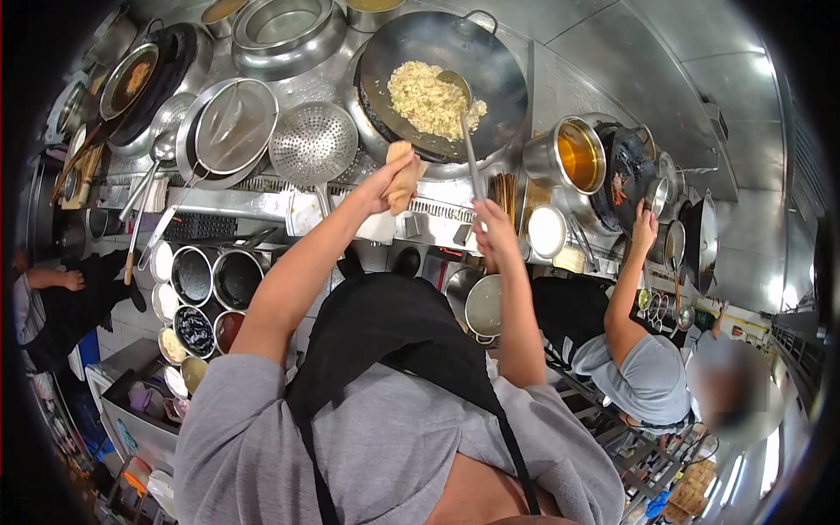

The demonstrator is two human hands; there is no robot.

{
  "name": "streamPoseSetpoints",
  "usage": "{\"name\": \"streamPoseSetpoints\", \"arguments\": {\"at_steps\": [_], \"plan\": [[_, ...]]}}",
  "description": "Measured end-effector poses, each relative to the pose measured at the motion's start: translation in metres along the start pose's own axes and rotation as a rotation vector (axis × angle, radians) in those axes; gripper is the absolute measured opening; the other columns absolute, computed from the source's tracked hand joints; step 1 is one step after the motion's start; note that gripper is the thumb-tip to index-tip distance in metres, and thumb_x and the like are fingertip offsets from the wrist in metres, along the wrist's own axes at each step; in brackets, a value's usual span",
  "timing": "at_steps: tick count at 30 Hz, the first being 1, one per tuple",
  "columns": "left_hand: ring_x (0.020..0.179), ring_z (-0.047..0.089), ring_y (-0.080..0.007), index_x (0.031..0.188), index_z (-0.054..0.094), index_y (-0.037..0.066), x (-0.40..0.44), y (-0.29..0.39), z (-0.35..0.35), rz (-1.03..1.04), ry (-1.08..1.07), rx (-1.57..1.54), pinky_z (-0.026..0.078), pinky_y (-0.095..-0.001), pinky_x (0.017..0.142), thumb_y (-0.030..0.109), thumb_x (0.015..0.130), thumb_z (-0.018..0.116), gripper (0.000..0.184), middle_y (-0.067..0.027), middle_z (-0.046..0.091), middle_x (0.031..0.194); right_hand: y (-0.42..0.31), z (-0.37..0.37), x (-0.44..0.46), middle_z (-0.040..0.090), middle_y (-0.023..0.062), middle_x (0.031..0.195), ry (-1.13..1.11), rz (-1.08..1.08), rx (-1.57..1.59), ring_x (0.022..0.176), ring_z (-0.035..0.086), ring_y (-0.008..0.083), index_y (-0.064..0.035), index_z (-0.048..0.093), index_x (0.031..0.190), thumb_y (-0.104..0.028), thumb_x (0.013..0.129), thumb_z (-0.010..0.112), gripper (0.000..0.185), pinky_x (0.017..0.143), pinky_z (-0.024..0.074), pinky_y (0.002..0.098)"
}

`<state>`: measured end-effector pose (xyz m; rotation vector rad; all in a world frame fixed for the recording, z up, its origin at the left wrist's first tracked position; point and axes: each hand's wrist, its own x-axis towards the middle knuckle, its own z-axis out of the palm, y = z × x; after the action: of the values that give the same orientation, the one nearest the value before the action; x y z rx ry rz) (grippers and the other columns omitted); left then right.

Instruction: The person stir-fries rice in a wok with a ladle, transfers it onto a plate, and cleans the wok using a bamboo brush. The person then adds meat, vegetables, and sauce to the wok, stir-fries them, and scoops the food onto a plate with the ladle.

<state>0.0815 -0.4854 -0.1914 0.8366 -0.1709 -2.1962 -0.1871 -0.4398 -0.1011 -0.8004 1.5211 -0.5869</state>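
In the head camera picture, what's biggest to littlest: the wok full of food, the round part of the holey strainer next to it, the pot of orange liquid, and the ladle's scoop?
1. Wok: clearly largest.
2. Strainer's round part and pot: too alike to rank.
3. Ladle's scoop: smallest.

Left of the grip lies a perforated skimmer (313,140), a mesh sieve (229,131) beyond it; right, a steel pot (548,163) holds amber liquid (577,157).
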Motion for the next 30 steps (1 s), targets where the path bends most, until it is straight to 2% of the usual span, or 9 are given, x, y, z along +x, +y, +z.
{"name": "streamPoseSetpoints", "arguments": {"at_steps": [4,8,14,17,20,23,25,29,30], "plan": [[0.081,0.066,-0.0188,0.132,0.052,0.01,-0.072,-0.015,0.002,-0.093,-0.053,-0.069,0.058,-0.0303,0.069,0.045,0.1,0.057,0.048,-0.0146,0.067,0.109,-0.021,-0.039,0.004,0.047,-0.0016,0.06,0.061,-0.144,-0.137,0.04,0.039,0.0075,-0.0101,0.06,0.113,-0.03,0.101,0.057,0.023,0.033,0.0322,0.0253],[0.082,0.067,-0.0183,0.134,0.05,0.007,-0.083,-0.029,-0.013,0.05,-0.123,0.045,0.058,-0.0313,0.071,0.036,0.102,0.055,0.043,-0.015,0.069,0.113,-0.029,-0.027,0.084,0.048,-0.0012,0.061,0.307,-0.336,-0.358,0.04,0.04,0.0086,-0.0071,0.056,0.102,-0.034,0.101,0.057,0.027,0.032,0.0328,0.0282],[0.085,0.066,-0.0168,0.132,0.052,0.007,-0.096,-0.015,0.015,0.171,-0.003,0.231,0.056,-0.0326,0.075,0.033,0.1,0.06,0.043,-0.011,0.07,0.111,-0.023,-0.007,0.066,0.047,-0.0012,0.058,-0.197,-0.146,-0.205,0.04,0.042,0.0108,-0.0069,0.057,0.107,-0.03,0.099,0.058,0.025,0.035,0.0337,0.029],[0.087,0.065,-0.017,0.131,0.052,0.008,-0.109,-0.01,0.02,0.229,0.122,0.262,0.056,-0.0337,0.076,0.032,0.099,0.062,0.042,-0.0099,0.07,0.109,-0.021,-0.061,0.038,0.051,-0.0011,0.06,-0.139,-0.204,-0.37,0.044,0.047,0.0103,-0.0066,0.063,0.112,-0.03,0.099,0.059,0.027,0.039,0.0357,0.0303],[0.084,0.065,-0.0175,0.13,0.052,0.007,-0.126,-0.014,0.018,0.24,0.168,0.266,0.056,-0.0335,0.075,0.031,0.099,0.061,0.04,-0.0096,0.07,0.105,-0.007,-0.085,0.037,0.054,0.0032,0.065,0.002,-0.439,-0.38,0.044,0.046,0.0104,-0.0064,0.063,0.117,-0.027,0.099,0.06,0.027,0.038,0.0375,0.0288],[0.083,0.066,-0.0184,0.127,0.053,0.006,-0.128,-0.02,0.018,0.236,0.188,0.253,0.056,-0.0335,0.074,0.031,0.099,0.06,0.038,-0.0095,0.07,0.102,0.025,-0.088,0.075,0.062,0.0131,0.072,0.377,-0.706,-0.661,0.059,0.062,0.0237,-0.001,0.061,0.118,-0.026,0.099,0.057,0.031,0.057,0.0496,0.039],[0.084,0.066,-0.0191,0.125,0.054,0.006,-0.117,-0.022,0.015,0.246,0.19,0.242,0.056,-0.034,0.074,0.033,0.099,0.06,0.038,-0.0094,0.069,0.1,0.024,-0.06,0.053,0.061,0.0151,0.072,0.338,-0.462,-0.461,0.055,0.061,0.0255,0.0005,0.058,0.119,-0.023,0.099,0.056,0.031,0.05,0.049,0.0408],[0.085,0.066,-0.0204,0.123,0.054,0.007,-0.067,-0.018,0.034,0.309,0.315,0.156,0.057,-0.0371,0.073,0.043,0.101,0.056,0.042,-0.0089,0.065,0.099,0.026,-0.033,0.007,0.05,0.0015,0.063,-0.141,-0.08,0.024,0.042,0.043,0.0101,-0.0067,0.058,0.116,-0.026,0.101,0.056,0.024,0.035,0.0356,0.0289],[0.086,0.066,-0.0205,0.121,0.054,0.008,-0.052,-0.012,0.038,0.3,0.315,0.142,0.057,-0.0373,0.074,0.046,0.101,0.054,0.043,-0.0086,0.064,0.1,0.005,-0.037,-0.016,0.048,-0.002,0.066,-0.195,-0.035,0.008,0.044,0.04,0.0058,-0.0109,0.054,0.107,-0.026,0.102,0.055,0.016,0.036,0.036,0.0256]]}}
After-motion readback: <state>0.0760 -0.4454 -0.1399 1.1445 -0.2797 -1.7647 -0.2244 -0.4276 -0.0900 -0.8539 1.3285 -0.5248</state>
